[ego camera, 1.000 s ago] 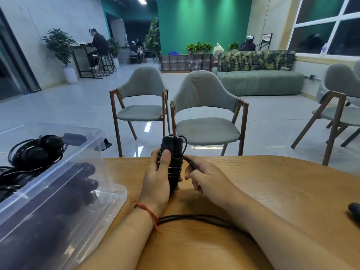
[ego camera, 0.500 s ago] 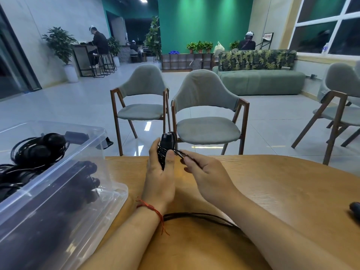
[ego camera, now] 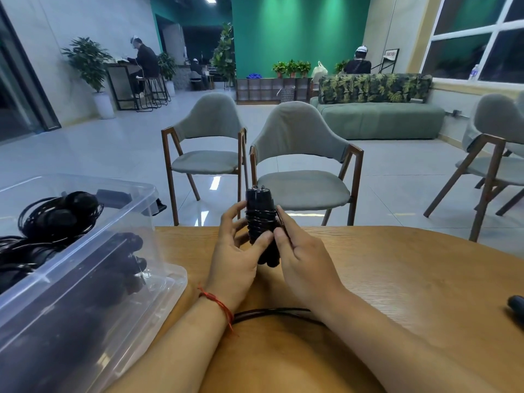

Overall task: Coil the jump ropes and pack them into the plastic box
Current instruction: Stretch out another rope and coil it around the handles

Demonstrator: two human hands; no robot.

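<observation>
A black jump rope stands upright over the wooden table, its two handles side by side with cord wound around them. My left hand grips the handles from the left, thumb across the front. My right hand touches them from the right and pinches the cord. A loose length of cord lies on the table under my wrists. The clear plastic box sits at the left, tilted, with several coiled black ropes inside.
A dark object lies at the table's right edge, cut off by the frame. Two grey chairs stand just beyond the table's far edge, another at the right. People sit far back in the room.
The handle bundle has turned back upright and shows its wound front again. My right hand has come in against it and the loose cord on the table is shorter.
</observation>
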